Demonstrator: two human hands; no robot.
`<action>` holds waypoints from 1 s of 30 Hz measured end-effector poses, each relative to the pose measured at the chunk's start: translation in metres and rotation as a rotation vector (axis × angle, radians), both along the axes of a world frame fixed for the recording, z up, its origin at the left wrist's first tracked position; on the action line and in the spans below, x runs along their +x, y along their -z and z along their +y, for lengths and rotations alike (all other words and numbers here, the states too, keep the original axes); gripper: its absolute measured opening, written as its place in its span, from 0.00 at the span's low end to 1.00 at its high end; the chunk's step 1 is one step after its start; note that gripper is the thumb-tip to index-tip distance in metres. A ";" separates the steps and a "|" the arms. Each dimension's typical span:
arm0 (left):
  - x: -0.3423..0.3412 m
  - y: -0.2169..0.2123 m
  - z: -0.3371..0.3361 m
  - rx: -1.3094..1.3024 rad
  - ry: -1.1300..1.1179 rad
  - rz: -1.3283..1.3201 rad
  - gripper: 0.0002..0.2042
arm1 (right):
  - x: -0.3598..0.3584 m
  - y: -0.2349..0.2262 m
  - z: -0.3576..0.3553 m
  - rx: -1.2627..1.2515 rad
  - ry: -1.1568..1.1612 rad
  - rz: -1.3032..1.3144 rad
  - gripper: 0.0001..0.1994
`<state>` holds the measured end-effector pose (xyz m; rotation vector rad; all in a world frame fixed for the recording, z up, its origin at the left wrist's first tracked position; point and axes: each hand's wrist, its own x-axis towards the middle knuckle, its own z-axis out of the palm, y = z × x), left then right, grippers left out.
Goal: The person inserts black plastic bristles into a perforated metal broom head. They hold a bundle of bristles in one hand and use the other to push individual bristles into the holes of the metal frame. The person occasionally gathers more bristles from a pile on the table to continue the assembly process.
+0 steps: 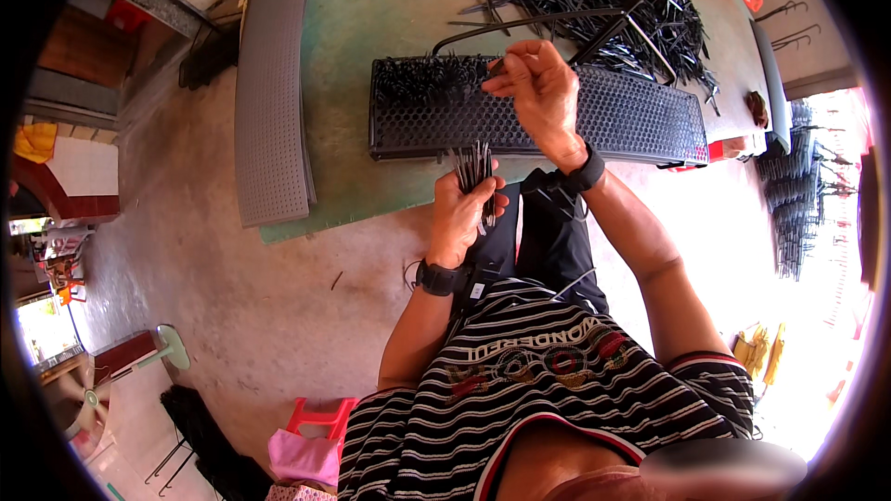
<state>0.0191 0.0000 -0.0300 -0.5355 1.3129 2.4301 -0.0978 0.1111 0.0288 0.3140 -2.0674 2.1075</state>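
My left hand is closed round a bundle of thin dark sticks, just in front of the rack's near edge. Above the black perforated rack, my right hand pinches with thumb and fingers. A small dark piece shows at its fingertips, partly hidden, and looks like one of the sticks. Many sticks stand packed upright in the rack's holes along the far left part. The near and right-hand holes show no sticks.
A large heap of loose dark sticks lies behind the rack on the green table. A black metal frame rises over the rack. Grey perforated sheets lie at the table's left end. A pink stool stands behind me on the left.
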 end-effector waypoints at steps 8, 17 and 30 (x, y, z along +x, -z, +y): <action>-0.001 -0.007 -0.001 -0.043 -0.003 0.004 0.11 | 0.000 0.025 -0.012 0.234 0.001 0.133 0.03; 0.001 -0.003 -0.002 -0.073 -0.027 0.010 0.10 | 0.004 0.009 -0.012 0.848 -0.082 0.571 0.06; -0.001 0.000 0.010 -0.119 0.064 0.057 0.10 | 0.010 0.005 0.014 0.514 -0.383 -0.124 0.08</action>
